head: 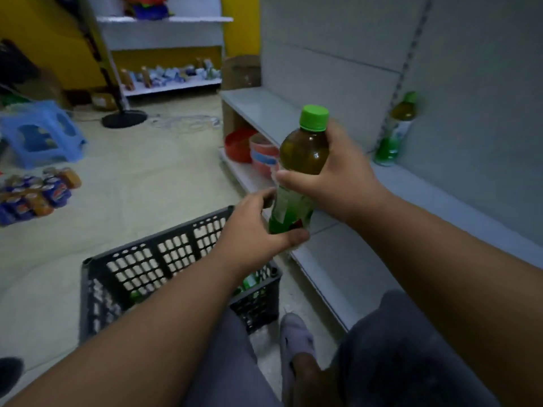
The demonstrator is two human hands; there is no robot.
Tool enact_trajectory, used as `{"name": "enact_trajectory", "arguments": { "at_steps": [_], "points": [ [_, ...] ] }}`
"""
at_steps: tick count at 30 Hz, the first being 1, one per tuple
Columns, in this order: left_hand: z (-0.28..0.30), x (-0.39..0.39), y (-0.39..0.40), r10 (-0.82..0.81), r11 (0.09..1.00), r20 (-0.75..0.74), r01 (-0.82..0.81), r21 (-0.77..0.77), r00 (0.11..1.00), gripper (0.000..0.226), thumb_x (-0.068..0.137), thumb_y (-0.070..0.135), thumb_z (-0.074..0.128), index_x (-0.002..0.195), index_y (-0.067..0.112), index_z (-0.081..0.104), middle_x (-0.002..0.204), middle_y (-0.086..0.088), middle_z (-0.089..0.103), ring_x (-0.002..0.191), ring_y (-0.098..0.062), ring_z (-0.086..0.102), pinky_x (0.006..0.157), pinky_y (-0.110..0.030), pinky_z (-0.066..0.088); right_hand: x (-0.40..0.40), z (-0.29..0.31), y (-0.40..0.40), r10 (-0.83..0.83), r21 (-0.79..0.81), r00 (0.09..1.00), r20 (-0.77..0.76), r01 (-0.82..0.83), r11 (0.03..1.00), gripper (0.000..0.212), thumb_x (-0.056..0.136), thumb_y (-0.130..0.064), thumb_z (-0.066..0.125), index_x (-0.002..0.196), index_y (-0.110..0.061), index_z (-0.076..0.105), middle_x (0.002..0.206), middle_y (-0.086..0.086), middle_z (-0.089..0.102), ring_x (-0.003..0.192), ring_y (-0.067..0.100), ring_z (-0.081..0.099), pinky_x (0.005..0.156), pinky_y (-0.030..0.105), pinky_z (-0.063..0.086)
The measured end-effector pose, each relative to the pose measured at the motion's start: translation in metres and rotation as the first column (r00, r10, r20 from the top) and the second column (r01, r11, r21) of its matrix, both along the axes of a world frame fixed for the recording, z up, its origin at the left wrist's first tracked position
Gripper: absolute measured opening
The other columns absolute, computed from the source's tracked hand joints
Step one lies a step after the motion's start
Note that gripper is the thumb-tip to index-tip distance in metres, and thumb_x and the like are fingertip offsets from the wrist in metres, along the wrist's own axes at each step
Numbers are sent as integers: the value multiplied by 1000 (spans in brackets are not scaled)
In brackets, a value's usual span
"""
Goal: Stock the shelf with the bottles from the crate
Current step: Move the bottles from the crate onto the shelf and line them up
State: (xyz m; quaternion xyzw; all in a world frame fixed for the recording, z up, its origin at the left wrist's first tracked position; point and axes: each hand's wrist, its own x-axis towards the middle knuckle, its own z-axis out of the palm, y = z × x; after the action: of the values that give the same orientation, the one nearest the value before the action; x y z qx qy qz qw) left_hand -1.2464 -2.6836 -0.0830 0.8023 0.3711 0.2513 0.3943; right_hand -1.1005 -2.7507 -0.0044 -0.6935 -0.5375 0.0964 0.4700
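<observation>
A green-capped bottle of brown drink (304, 151) with a green label is held upright in front of me by both hands. My right hand (342, 183) wraps its middle from the right, thumb across the front. My left hand (252, 230) cups its base from the left. Below sits the black slotted crate (141, 268) on the floor, with green bottles partly visible inside. One matching bottle (395, 130) stands on the grey shelf (435, 198) against the back panel, to the right of the held bottle.
Red and pink bowls (252, 148) sit on the lower shelf. A blue plastic stool (41, 133) and a shrink-wrapped pack of cans (35, 192) are on the floor at left. A stand base (124, 118) and another stocked shelf (170, 77) lie farther back. My knees and foot are near the crate.
</observation>
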Motion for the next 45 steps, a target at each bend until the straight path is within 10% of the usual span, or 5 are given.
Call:
{"name": "enact_trajectory", "arguments": {
  "at_steps": [13,20,27,45],
  "points": [
    [-38,235,20,-455,847,-255,503,173,853,114,64,65,80,154,22,28,155,1,36,139,-16,38,111,-34,36,184,-45,-45,-547,11,836,-32,548,837,63,71,-34,88,118,-31,46,99,-19,57,88,2,59,78,22,51],
    [-92,315,71,-427,778,-480,582,237,766,116,70,74,69,156,13,22,163,-6,24,146,-25,28,117,-37,25,250,-87,-7,-636,-22,766,-87,637,770,73,72,-33,88,131,-30,44,114,-9,59,98,11,58,80,26,52],
    [-112,336,82,-335,655,-688,684,321,644,134,61,97,5,157,5,-6,167,-14,-9,154,-24,-9,125,-42,2,250,-114,1,-673,-144,738,-41,662,735,75,69,-38,89,128,-27,44,113,-10,62,100,13,62,85,35,56],
    [-121,339,84,-279,662,-726,674,329,628,126,73,93,26,157,7,-10,166,-14,-15,153,-25,-15,124,-43,-3,359,-107,78,-682,-353,715,156,685,638,79,78,-51,80,134,-10,42,130,9,57,120,28,57,91,36,46]
  ]
}}
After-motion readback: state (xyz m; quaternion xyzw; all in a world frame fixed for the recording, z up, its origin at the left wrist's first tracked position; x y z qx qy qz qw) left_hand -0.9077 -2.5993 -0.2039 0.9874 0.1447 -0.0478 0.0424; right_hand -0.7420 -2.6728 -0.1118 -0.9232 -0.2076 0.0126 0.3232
